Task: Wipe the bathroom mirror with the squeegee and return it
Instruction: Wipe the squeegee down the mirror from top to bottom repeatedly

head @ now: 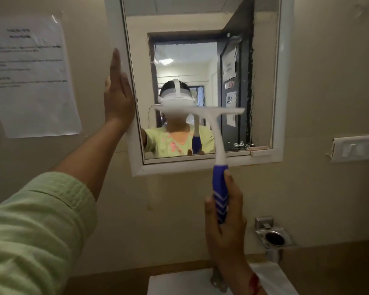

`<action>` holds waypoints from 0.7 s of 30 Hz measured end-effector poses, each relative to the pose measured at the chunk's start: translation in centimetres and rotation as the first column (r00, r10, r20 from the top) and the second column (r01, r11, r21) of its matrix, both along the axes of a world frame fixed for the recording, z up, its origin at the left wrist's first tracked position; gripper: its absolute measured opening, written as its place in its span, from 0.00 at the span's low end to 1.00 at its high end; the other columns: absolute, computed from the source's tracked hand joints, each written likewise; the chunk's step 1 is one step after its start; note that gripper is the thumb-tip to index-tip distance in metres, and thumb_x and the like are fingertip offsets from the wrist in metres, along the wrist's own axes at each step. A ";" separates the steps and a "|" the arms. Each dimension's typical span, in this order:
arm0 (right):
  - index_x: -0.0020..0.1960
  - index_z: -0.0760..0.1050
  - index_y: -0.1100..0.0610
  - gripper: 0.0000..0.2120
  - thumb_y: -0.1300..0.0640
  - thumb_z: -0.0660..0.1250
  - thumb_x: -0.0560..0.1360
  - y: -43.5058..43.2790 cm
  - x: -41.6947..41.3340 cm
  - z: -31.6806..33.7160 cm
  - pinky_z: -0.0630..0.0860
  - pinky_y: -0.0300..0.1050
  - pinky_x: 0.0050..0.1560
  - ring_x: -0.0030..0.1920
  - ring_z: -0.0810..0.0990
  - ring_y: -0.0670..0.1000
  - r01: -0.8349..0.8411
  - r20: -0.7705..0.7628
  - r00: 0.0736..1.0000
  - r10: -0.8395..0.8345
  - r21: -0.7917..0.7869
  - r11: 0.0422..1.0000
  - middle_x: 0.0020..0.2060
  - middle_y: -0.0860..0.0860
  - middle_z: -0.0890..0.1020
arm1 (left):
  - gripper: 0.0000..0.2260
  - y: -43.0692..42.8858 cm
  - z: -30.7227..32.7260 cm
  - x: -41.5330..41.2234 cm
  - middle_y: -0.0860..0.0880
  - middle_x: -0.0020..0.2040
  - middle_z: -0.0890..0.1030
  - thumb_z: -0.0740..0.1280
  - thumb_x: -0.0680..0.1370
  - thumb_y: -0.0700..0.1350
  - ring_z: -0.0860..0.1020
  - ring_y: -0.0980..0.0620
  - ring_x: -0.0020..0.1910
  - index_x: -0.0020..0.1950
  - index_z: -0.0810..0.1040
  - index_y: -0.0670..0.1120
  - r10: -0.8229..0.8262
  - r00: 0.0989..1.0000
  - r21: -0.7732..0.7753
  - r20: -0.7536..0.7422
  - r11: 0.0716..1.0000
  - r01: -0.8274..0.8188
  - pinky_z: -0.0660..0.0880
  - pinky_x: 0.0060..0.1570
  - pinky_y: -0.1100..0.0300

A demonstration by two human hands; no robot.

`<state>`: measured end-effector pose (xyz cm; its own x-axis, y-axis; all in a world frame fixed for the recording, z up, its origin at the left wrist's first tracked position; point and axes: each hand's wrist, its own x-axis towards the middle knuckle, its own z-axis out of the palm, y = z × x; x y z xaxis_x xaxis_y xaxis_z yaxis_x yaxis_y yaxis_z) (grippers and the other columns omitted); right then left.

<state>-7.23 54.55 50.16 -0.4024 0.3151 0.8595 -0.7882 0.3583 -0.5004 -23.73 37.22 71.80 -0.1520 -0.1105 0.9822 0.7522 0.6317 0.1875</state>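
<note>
Centre frame: my right hand [224,222] grips the squeegee [209,133] against the mirror [264,81] while my open left hand [117,96] steadies its frame.

The mirror [179,60] is glossy glass, though streaks and smudges can be seen across it, and it's set in a smooth white plastic-looking frame [283,81] with a slight sheen. The squeegee [213,133] looks like plain white matt plastic up top, while its handle [220,194] is wrapped in a blue grip, probably rubbery, with pale chevron ridges. The wall [328,71] is painted cream, matt, and a bit stained and uneven below the frame. A laminated or sleeved paper notice [32,75] is stuck on it, shiny in one corner. The soap holder [273,237] is polished metal. The sleeve [34,226] is soft pale green woven cloth.
</note>
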 end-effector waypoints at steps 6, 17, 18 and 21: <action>0.69 0.56 0.37 0.24 0.55 0.59 0.79 3.4 -1.5 5.6 0.70 0.28 0.25 0.27 0.74 0.41 0.012 -0.071 0.997 -0.008 0.046 0.999 0.42 0.37 0.78 | 0.21 -0.2 0.0 -0.4 0.51 0.75 0.58 0.50 0.82 0.50 0.64 0.48 0.70 0.75 0.52 0.50 -0.043 0.998 -0.012 0.040 0.999 0.044 0.59 0.64 0.58; 0.71 0.54 0.40 0.24 0.54 0.58 0.80 4.7 -5.8 17.2 0.72 0.22 0.40 0.40 0.75 0.33 0.216 -0.257 0.949 -0.182 0.109 0.970 0.55 0.53 0.77 | 0.21 -0.1 -0.3 -0.3 0.43 0.72 0.64 0.51 0.82 0.51 0.68 0.43 0.65 0.75 0.51 0.57 -0.024 0.998 0.024 0.060 0.999 0.022 0.61 0.56 0.57; 0.71 0.54 0.41 0.23 0.55 0.57 0.80 4.7 -6.2 18.6 0.72 0.22 0.39 0.39 0.75 0.32 0.219 -0.274 0.944 -0.184 0.101 0.970 0.54 0.51 0.76 | 0.21 -0.1 -0.3 -0.3 0.43 0.72 0.64 0.51 0.82 0.51 0.69 0.43 0.64 0.75 0.51 0.57 -0.020 0.998 0.025 0.055 1.000 0.019 0.61 0.55 0.57; 0.73 0.57 0.50 0.20 0.55 0.54 0.82 4.7 -7.1 22.7 0.71 0.23 0.35 0.36 0.75 0.34 0.251 -0.298 0.930 -0.217 0.080 0.965 0.51 0.51 0.75 | 0.21 -0.1 -0.3 -0.3 0.44 0.71 0.65 0.52 0.82 0.51 0.70 0.43 0.63 0.74 0.51 0.58 -0.033 0.998 0.026 0.048 0.999 0.031 0.62 0.54 0.57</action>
<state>-14.36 59.24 72.82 -0.0628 0.2635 0.9626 -0.7780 0.5913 -0.2126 -23.99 37.13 71.48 -0.2033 -0.1296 0.9705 0.7616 0.6020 0.2400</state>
